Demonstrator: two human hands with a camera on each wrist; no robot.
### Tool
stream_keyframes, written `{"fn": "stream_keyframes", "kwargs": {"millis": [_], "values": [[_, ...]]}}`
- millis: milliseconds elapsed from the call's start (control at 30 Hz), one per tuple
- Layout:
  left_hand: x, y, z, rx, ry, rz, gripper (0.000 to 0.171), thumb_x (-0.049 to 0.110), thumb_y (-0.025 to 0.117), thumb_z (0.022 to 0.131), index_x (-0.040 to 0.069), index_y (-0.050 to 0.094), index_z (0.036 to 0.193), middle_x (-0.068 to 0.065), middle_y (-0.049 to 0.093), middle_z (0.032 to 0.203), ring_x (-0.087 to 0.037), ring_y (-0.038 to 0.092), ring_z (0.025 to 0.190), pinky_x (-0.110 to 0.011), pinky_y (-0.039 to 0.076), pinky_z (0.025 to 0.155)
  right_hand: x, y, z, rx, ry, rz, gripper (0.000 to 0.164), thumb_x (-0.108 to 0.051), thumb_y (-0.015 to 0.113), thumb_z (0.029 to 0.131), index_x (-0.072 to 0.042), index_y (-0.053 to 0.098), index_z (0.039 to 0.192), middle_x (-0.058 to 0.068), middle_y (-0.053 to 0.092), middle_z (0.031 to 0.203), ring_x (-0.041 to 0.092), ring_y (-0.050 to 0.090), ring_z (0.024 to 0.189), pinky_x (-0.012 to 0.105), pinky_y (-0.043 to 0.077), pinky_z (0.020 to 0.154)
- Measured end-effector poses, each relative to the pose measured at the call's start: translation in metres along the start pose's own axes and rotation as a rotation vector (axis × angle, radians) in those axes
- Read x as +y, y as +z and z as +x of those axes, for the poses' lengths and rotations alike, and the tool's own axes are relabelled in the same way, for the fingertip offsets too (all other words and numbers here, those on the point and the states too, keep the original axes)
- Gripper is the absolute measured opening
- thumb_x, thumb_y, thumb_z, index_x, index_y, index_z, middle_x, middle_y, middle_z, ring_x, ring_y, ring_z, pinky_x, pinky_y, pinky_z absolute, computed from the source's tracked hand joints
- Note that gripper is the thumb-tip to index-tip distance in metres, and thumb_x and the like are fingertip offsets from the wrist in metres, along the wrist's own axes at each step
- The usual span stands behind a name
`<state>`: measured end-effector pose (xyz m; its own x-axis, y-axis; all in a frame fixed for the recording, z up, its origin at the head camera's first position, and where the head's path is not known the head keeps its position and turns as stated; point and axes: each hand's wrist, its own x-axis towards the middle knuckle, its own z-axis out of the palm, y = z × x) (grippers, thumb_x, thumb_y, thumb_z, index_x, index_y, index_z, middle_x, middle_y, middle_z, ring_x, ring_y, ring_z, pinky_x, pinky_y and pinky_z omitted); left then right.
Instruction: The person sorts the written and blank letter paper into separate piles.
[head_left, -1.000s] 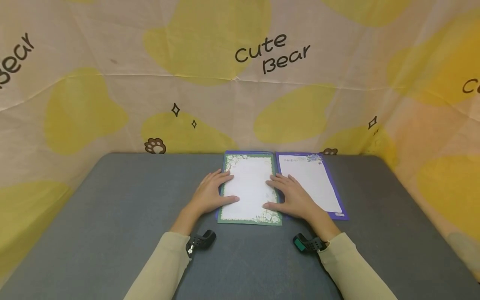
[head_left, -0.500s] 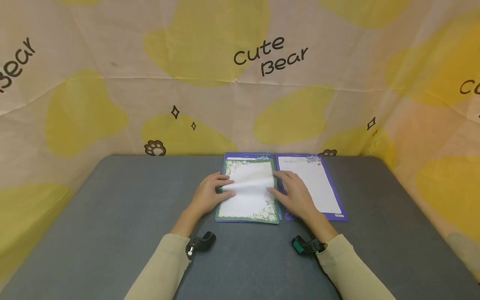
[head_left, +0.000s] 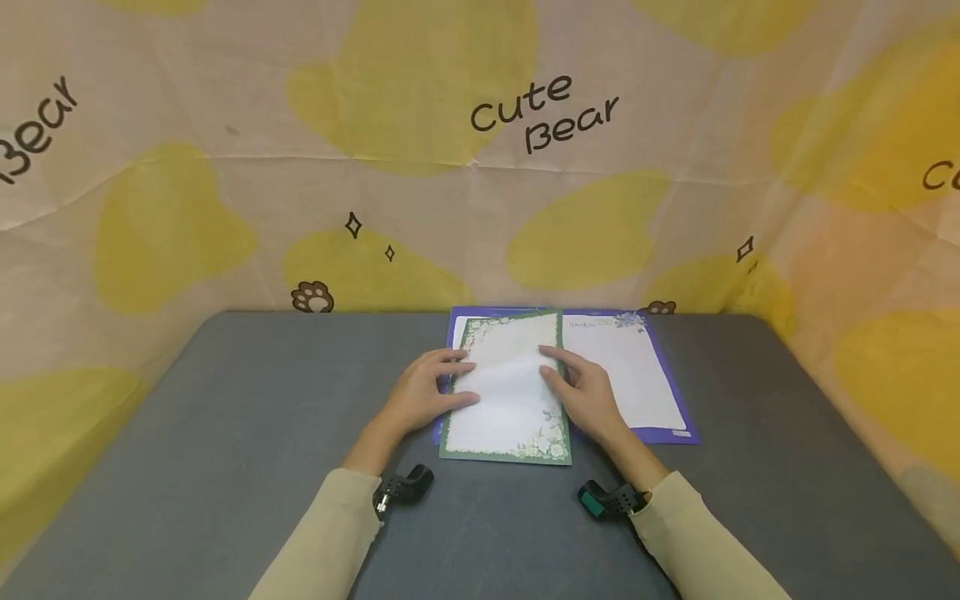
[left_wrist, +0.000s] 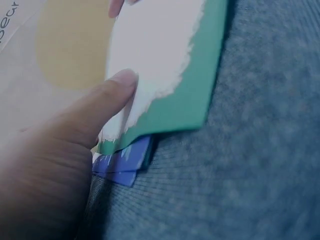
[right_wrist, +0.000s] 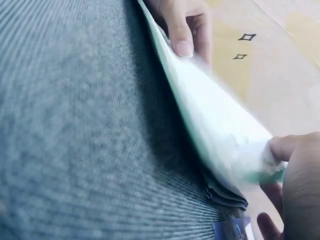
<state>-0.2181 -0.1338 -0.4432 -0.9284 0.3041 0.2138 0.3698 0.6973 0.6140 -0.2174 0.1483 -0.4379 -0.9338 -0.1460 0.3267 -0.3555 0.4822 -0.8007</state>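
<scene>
Hands (head_left: 422, 392) (head_left: 591, 398), two of them, hold one green-bordered sheet (head_left: 510, 392).

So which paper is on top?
The rectangular white paper sheet with the green flowery border. It partly hides the rectangular white paper sheets with purple borders.

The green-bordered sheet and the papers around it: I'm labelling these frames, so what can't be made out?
Head view: how many sheets lie beneath the green-bordered sheet; it covers them.
Head view: the wording of the heading on the purple-bordered sheet at right; too small to read.
Left wrist view: part of the green-bordered sheet; cut off by the top edge.
Right wrist view: the flower print on the green-bordered sheet; blurred.
</scene>
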Motion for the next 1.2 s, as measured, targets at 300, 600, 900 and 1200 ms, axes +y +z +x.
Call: {"fn": "stream_keyframes", "kwargs": {"millis": [300,600,900,1200], "values": [[0.003,-0.0002,0.0029,0.029,-0.159,-0.078,0.06,0.045,0.066,0.096,0.022,0.052,0.149,-0.01,0.047,0.157,-0.034,0.038,0.15,-0.057,0.03,0.122,0.002,-0.0026,-0.0011,-0.051,-0.046,0.054,0.037,-0.02,0.067,0.098,-0.015,0.067,0.134,0.01,0.075,0.118,0.011,0.04,0.058,0.032,0.044,0.087],[0.0018,0.0039,0.0037,0.262,-0.094,-0.298,0.039,0.015,0.077,0.09,0.014,0.071,0.128,-0.009,0.07,0.13,-0.029,0.063,0.125,-0.05,0.048,0.109,0.0065,-0.002,-0.0033,-0.039,-0.005,0.097,0.035,-0.02,0.068,0.098,-0.017,0.068,0.133,0.004,0.066,0.139,0.004,0.054,0.082,0.029,0.043,0.09],[0.0023,0.0029,0.0052,0.32,-0.019,-0.311,0.033,0.007,0.079,0.086,0.01,0.076,0.119,-0.011,0.071,0.121,-0.019,0.065,0.083,-0.024,0.051,0.072,0.0061,-0.0021,-0.0006,-0.05,-0.032,0.046,0.036,-0.018,0.069,0.097,-0.017,0.068,0.133,0.005,0.066,0.138,0.016,0.06,0.11,0.022,0.046,0.092],[0.0026,0.0022,0.0047,0.306,-0.033,-0.295,0.036,0.004,0.078,0.086,0.008,0.075,0.122,-0.013,0.069,0.126,-0.016,0.063,0.078,-0.021,0.052,0.069,0.002,-0.0019,-0.0004,-0.027,-0.072,-0.038,0.035,-0.017,0.071,0.095,-0.014,0.07,0.13,0.014,0.074,0.109,0.01,0.048,0.073,0.023,0.038,0.069]]}}
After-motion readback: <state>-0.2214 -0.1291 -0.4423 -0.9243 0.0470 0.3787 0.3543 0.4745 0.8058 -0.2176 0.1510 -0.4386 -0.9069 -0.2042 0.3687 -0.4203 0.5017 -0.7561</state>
